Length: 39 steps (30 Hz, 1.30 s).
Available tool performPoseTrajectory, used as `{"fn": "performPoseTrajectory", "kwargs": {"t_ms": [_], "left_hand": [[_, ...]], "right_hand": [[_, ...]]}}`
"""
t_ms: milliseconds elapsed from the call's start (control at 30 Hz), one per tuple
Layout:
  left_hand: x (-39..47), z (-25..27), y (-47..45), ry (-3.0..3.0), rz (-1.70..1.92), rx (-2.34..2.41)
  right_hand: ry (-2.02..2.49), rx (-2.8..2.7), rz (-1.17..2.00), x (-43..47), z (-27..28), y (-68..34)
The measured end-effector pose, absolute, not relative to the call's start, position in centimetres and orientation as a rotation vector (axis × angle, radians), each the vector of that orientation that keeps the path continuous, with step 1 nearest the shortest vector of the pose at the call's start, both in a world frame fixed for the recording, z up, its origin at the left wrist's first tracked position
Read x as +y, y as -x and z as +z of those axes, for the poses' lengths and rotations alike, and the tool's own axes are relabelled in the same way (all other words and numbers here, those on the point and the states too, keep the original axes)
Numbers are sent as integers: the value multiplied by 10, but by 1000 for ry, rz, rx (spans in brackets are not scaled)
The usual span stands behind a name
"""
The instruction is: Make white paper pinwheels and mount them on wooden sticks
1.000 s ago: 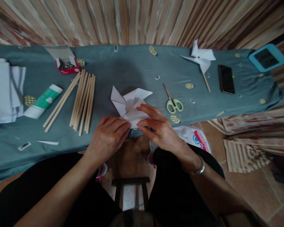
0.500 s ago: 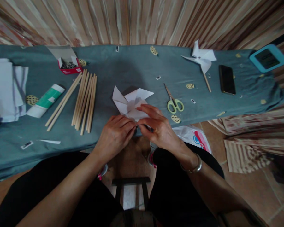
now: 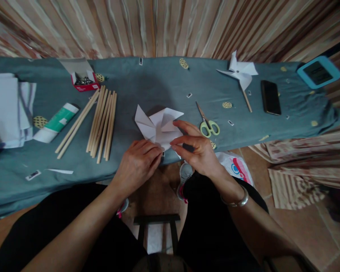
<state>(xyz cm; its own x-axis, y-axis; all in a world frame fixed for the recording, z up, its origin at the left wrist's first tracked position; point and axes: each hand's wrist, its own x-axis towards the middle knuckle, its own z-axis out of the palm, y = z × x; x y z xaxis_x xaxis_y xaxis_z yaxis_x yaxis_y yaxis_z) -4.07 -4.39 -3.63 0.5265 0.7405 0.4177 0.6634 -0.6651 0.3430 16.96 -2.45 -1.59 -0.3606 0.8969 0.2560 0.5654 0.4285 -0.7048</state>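
Observation:
A white paper pinwheel (image 3: 155,126) with folded, pointed blades lies at the table's front edge between my hands. My left hand (image 3: 138,160) is closed on its near left edge, with the fingertips pressed together over the paper. My right hand (image 3: 197,149) pinches the near right edge between thumb and index finger, its other fingers bent above the paper. Just beyond the right hand are scissors (image 3: 208,124) with light green handles, blades pointing away. Several wooden sticks (image 3: 102,122) lie left of the pinwheel.
A red box (image 3: 86,81) of small metal pieces stands open at the back left, near a green-and-white tube (image 3: 56,122) and white paper sheets (image 3: 2,109). Rightward lie a pinwheel on a stick (image 3: 240,71), a phone (image 3: 271,97) and a blue-framed device (image 3: 319,71).
My right hand has shifted right along the pinwheel's near edge, away from my left hand, showing more of the paper. The left hand stays nearly still.

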Motion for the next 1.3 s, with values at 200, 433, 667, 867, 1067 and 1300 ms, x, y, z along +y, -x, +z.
{"fn": "performPoseTrajectory", "kwargs": {"t_ms": [200,433,667,867,1067,1300], "left_hand": [[-46,-36,43,-2585,909,1251],[-46,-42,45,-2553,906,1170],[-46,-43,42,-2406,961,1221],[-45,-44,41,-2306,992,1272],[-44,-45,42,-2260,967,1318],[-42,-45,43,-2216,911,1343]], "right_hand": [[1224,-2002,584,-18,-25,-159],[1258,-2052,449,-8,-32,-150],[1280,-2126,346,-4,-37,-143],[1295,-2112,284,-6,-36,-142],[1280,-2113,247,-9,-38,-143],[1221,-2152,200,-12,-41,-141]]}}
